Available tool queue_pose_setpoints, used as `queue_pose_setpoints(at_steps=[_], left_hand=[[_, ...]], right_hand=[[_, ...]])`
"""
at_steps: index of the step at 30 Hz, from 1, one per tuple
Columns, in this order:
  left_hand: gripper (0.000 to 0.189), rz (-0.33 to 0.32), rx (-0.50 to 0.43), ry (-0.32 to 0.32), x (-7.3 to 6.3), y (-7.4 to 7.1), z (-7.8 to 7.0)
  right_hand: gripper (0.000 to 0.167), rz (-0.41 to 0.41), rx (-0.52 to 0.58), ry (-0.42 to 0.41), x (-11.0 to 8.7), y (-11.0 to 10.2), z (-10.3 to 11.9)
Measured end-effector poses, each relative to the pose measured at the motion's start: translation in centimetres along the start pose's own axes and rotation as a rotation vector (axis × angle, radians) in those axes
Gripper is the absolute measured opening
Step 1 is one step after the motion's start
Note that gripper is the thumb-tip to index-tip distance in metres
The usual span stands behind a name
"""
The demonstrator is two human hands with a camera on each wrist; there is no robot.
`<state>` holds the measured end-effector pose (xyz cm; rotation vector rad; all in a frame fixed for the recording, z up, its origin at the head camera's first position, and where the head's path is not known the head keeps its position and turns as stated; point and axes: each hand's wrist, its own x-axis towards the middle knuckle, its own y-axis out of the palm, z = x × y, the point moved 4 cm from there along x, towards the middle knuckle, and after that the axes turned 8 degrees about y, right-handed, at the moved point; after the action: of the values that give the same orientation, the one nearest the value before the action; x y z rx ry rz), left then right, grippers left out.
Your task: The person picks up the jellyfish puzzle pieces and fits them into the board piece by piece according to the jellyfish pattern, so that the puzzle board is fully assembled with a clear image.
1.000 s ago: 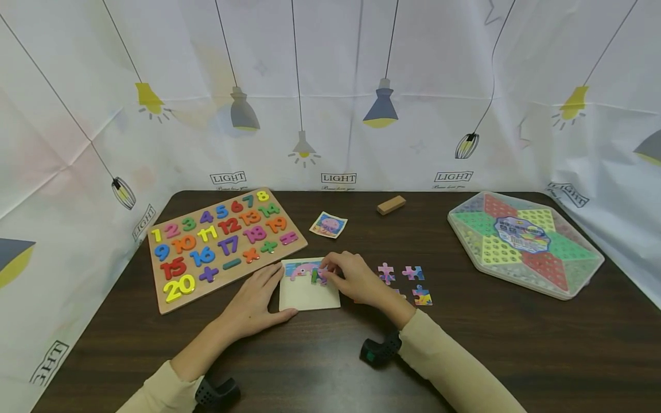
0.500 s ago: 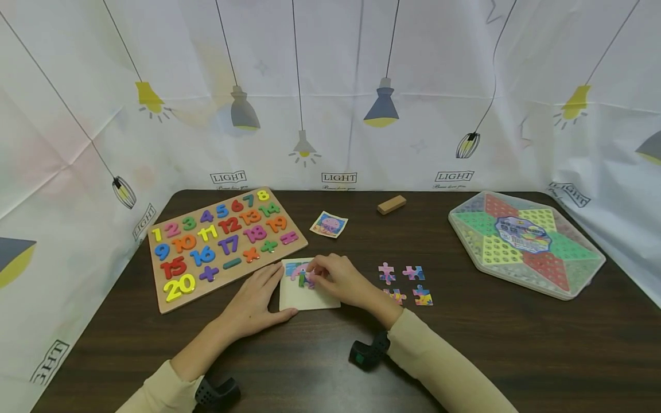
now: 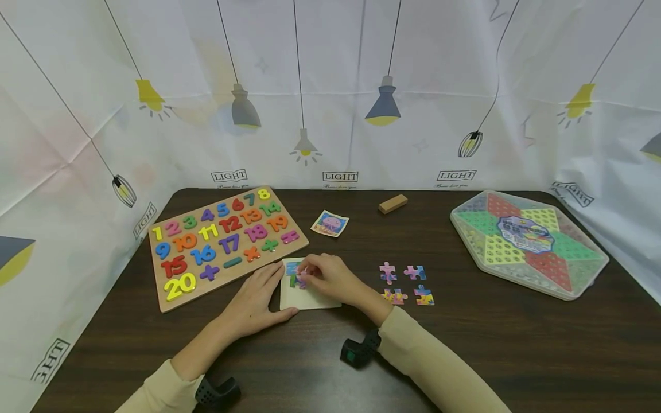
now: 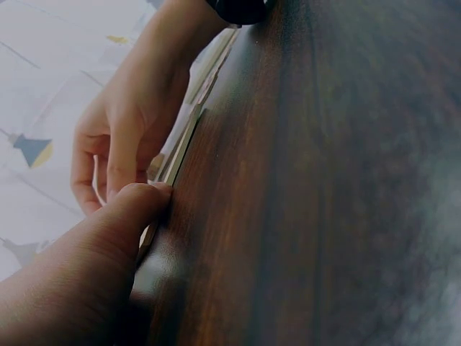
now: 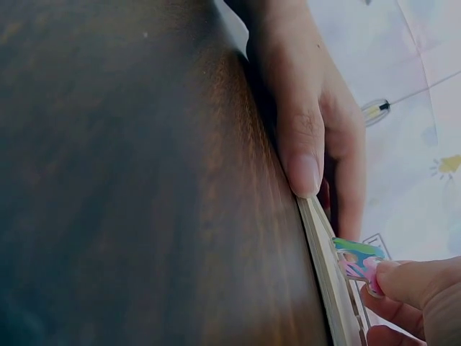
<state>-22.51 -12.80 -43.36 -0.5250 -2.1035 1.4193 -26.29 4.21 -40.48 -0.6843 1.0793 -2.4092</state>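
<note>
A pale square puzzle board (image 3: 304,302) lies on the table in the head view, with blue and pink picture pieces along its far side, partly hidden. My left hand (image 3: 254,298) rests at its left edge, fingers straight and thumb at the near corner. My right hand (image 3: 333,280) is over the board's right half and pinches a jigsaw piece (image 5: 358,258) between thumb and fingers. This piece is green, blue and pink, and in the right wrist view it stands tilted close over the board.
Several loose jigsaw pieces (image 3: 395,296) lie right of the board. Behind it is a small picture card (image 3: 329,223), with a wooden block (image 3: 393,204) farther right. A number board (image 3: 206,287) sits at left, a Chinese checkers box (image 3: 527,241) at right.
My right hand has slid left across the board with the jigsaw piece, toward the board's left side. Two loose pieces behind the right wrist have come into fuller view. My left hand stays put.
</note>
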Motion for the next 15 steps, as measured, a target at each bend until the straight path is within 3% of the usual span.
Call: queue_pose_setpoints(at_steps=[15], left_hand=[[0.093,-0.003,-0.002,0.007,0.0,-0.08,-0.05]], right_hand=[[0.008,0.026,-0.01,0.047,0.46,0.63,-0.02]])
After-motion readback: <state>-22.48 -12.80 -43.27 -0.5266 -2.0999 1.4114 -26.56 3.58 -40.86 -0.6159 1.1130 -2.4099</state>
